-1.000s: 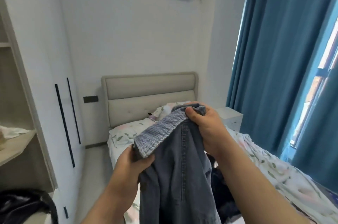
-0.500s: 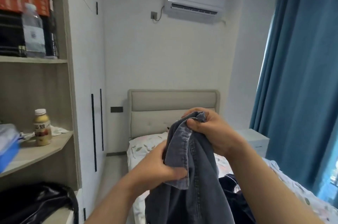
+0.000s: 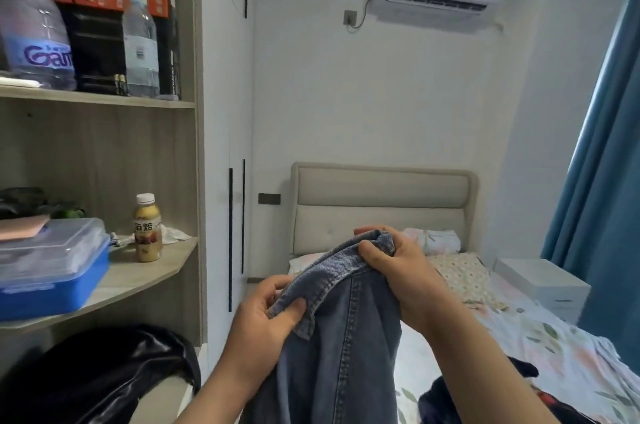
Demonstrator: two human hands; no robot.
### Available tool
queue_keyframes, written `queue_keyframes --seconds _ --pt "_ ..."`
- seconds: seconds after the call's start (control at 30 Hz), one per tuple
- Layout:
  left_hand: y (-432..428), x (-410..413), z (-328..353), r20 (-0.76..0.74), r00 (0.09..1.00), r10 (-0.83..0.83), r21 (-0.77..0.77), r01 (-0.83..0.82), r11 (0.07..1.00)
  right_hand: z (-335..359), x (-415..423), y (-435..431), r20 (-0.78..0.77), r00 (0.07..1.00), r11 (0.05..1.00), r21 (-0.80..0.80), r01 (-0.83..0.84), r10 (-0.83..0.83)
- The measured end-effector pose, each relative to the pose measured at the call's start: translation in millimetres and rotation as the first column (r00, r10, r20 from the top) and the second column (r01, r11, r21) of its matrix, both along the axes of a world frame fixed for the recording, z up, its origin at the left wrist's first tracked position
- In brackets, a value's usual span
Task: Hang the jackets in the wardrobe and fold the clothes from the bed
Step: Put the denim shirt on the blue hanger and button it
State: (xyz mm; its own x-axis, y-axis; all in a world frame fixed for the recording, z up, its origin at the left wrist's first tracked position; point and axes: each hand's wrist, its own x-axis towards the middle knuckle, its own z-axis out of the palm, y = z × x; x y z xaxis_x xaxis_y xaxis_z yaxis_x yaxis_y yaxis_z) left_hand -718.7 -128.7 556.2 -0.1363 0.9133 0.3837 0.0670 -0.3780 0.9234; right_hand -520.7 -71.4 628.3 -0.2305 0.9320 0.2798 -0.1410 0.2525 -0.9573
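Observation:
I hold a blue denim jacket up in front of me, its body hanging down out of view. My left hand pinches the lower end of its collar between thumb and fingers. My right hand grips the upper end of the collar in a fist. Behind them lies the bed with a flowered sheet, and dark clothes lie on it at the bottom right. The white wardrobe, doors closed, stands at the left past the open shelves.
Open wooden shelves at the left carry water bottles, boxes, a drink bottle and a blue lidded box. A black shiny garment lies below them. A white nightstand and blue curtains are at the right.
My view has swung left and upward, bringing the open shelves into sight. Both hands keep their hold on the denim collar, with the left hand shifting its pinch along the collar edge.

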Motion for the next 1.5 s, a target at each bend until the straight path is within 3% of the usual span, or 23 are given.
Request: queue_keyframes --seconds 0.1,0.23,0.4,0.57,0.8,1.07,1.33,1.5 --pt "23.8 -38.3 -7.0 -0.067 0.993 0.095 0.024 -0.093 0.995 -10.4 -30.3 29.5 0.068 0.998 1.0 0.015 -0.001 0.0" --pt "62.5 -92.5 -6.0 -0.19 0.977 0.092 -0.036 -0.1 0.994 -16.7 -78.9 69.0 0.098 0.995 0.999 0.031 0.022 -0.025" --pt "113.1 -140.3 -7.8 -0.275 0.954 0.119 -0.064 -0.141 0.988 -20.1 -131.3 111.7 -0.002 1.0 0.999 -0.028 0.025 -0.025" --pt "149.6 -160.9 -18.8 -0.159 0.986 -0.045 -0.203 0.012 0.979 -21.5 -159.1 140.7 -0.014 0.997 0.996 -0.055 0.071 -0.072" --pt "197.4 -169.0 -24.5 0.07 0.998 0.008 -0.174 0.004 0.985 -25.9 -173.2 188.0 -0.004 0.995 0.993 -0.062 0.099 -0.099" --pt "265.6 -165.7 -34.9 0.169 0.985 0.04 -0.208 -0.004 0.978 -52.1 -170.2 266.7 -0.039 0.997 0.996 -0.065 0.058 -0.06" --pt "367.8 -152.8 -56.5 0.112 0.983 0.147 -0.359 -0.098 0.928 -104.3 -150.9 385.2 0.024 1.0 0.989 -0.145 0.006 -0.003" --pt "418.7 -151.9 -63.3 0.085 0.971 0.222 -0.403 -0.17 0.899 -122.2 -143.2 442.6 0.071 0.977 0.968 -0.169 -0.185 0.199"
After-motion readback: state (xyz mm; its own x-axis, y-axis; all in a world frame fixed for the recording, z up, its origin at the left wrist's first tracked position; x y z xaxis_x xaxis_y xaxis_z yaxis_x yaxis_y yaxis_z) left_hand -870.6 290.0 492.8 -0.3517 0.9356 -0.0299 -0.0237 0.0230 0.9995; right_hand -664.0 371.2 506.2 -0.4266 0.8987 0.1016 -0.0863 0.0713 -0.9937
